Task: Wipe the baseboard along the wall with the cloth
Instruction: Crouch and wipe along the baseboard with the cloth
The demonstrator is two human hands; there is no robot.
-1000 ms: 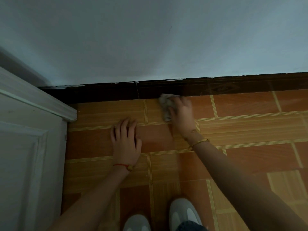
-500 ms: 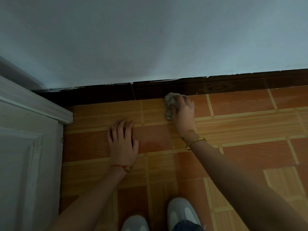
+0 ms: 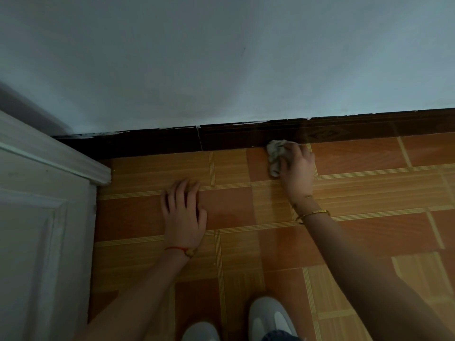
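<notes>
A dark brown baseboard (image 3: 221, 137) runs along the foot of the pale wall (image 3: 221, 57), from the door at the left to the right edge. My right hand (image 3: 296, 168) grips a crumpled grey-white cloth (image 3: 274, 156) and presses its top against the lower edge of the baseboard, right of the baseboard's vertical joint. My left hand (image 3: 183, 215) lies flat on the tiled floor (image 3: 369, 193), fingers spread, holding nothing, well short of the baseboard.
A white panelled door (image 3: 44, 230) with its moulding stands at the left and covers the baseboard's left end. My two white shoes (image 3: 268, 318) show at the bottom edge. Orange and tan floor tiles stretch to the right.
My right hand has slid the cloth to the right along the baseboard, away from the joint. My left hand has stayed flat on the floor.
</notes>
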